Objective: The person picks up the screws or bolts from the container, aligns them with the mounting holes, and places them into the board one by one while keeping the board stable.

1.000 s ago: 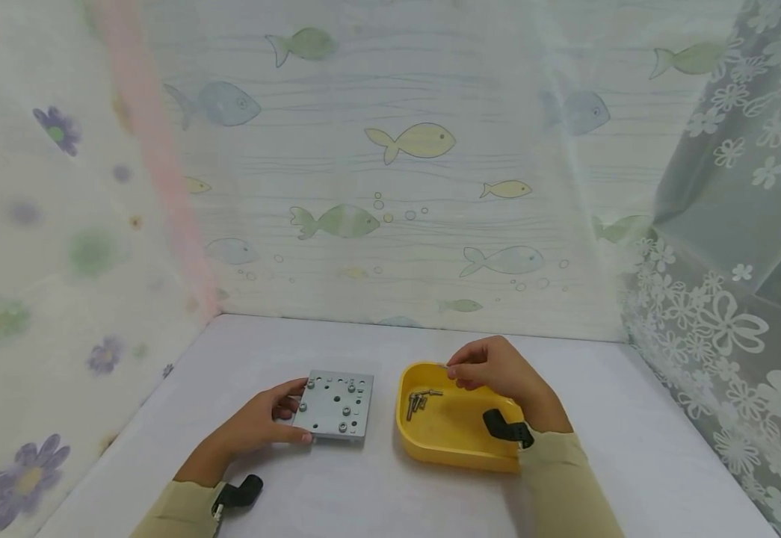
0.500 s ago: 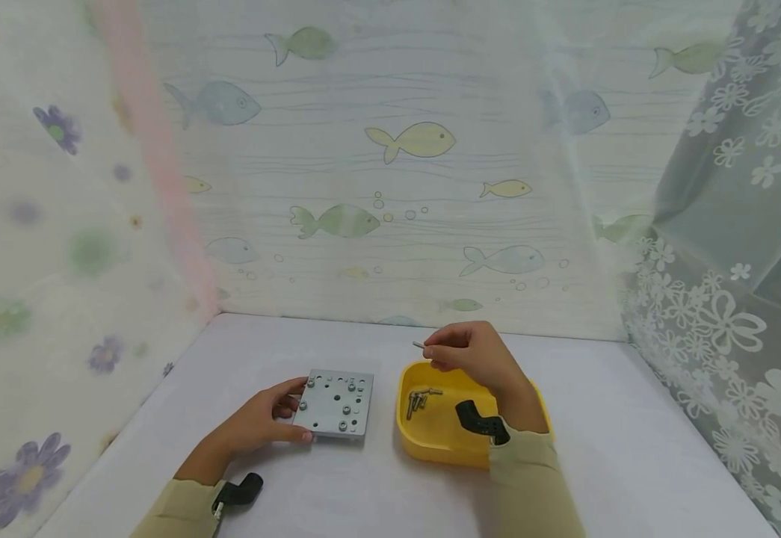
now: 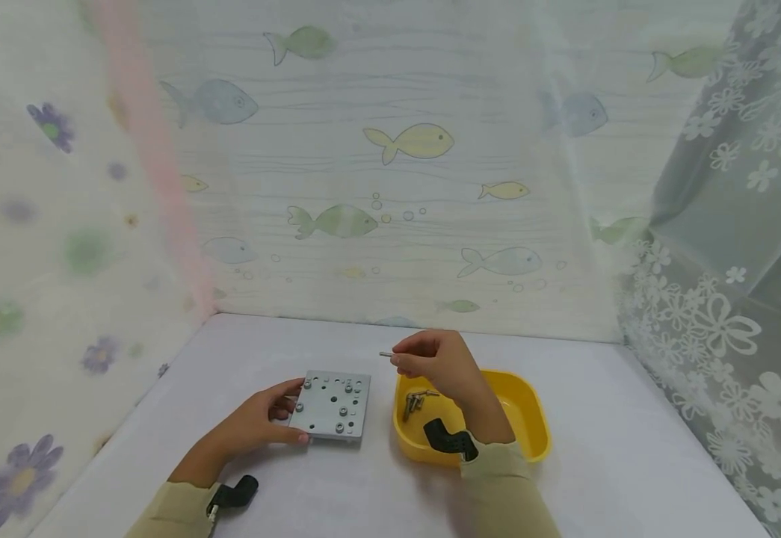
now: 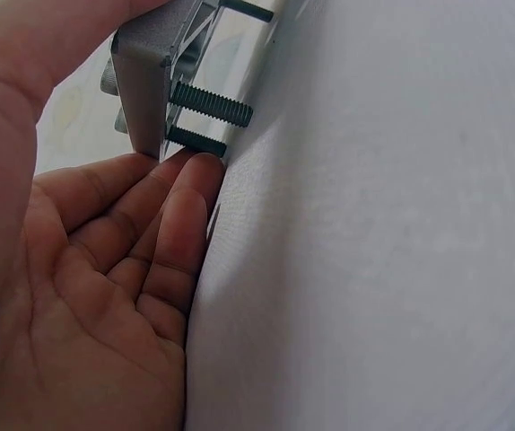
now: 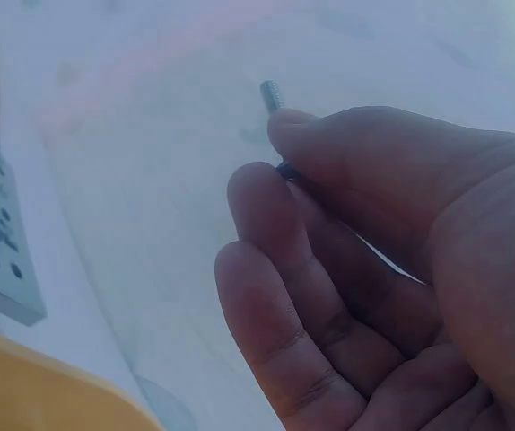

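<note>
In the head view my left hand [image 3: 252, 420] holds a square silver metal plate [image 3: 323, 413] by its left side, thumb at the near corner. Several socket-head screws stand in the plate among bare holes. Their threaded ends [image 4: 213, 105] stick out below it in the left wrist view, close to the white surface. My right hand [image 3: 442, 368] pinches a small screw [image 3: 386, 354] between thumb and fingers, above the left rim of a yellow tray [image 3: 536, 418]. The right wrist view shows that screw's threaded tip [image 5: 271, 92] poking past the thumb; the fingers partly cover the rest.
More loose screws [image 3: 415, 403] lie in a small heap at the tray's left end. The tray stands right of the plate on a white tabletop [image 3: 336, 493]. Behind the table hangs a curtain [image 3: 343, 157] with fish prints, and patterned sheets close both sides.
My right hand has moved left from over the tray toward the plate, bringing the pinched screw along. The left hand and the plate have stayed in place.
</note>
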### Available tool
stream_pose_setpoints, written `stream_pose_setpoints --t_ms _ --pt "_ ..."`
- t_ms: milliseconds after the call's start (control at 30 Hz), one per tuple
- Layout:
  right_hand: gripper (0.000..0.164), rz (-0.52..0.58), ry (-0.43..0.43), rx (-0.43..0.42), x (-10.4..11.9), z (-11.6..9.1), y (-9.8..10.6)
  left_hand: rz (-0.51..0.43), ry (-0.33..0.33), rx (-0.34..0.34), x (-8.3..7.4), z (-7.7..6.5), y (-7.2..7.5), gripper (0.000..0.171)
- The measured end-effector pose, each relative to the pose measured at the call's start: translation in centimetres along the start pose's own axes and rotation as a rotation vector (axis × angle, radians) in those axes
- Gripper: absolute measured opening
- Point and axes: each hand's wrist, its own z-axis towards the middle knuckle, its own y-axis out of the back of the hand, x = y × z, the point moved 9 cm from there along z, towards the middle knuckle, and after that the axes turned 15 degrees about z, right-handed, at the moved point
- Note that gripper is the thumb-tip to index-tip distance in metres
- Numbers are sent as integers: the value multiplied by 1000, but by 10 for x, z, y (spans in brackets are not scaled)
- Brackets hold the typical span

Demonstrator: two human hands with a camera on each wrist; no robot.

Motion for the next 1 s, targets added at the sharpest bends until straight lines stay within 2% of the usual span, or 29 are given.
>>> stream_pose_setpoints --t_ms 333,433,633,767,1000 --pt "25 -22 -19 -1 -9 4 -26 -15 -47 8 -6 -1 2 104" --pt "28 -25 -8 11 -12 5 -35 -18 -41 11 -5 -1 1 104" --pt "18 -65 -19 22 -21 7 -53 -6 -64 15 -3 0 2 103" --pt "19 -75 -28 37 -25 7 -65 -1 -88 19 -5 0 3 102" --pt "22 -70 -48 38 -32 7 -77 -23 -67 28 -3 0 1 102"
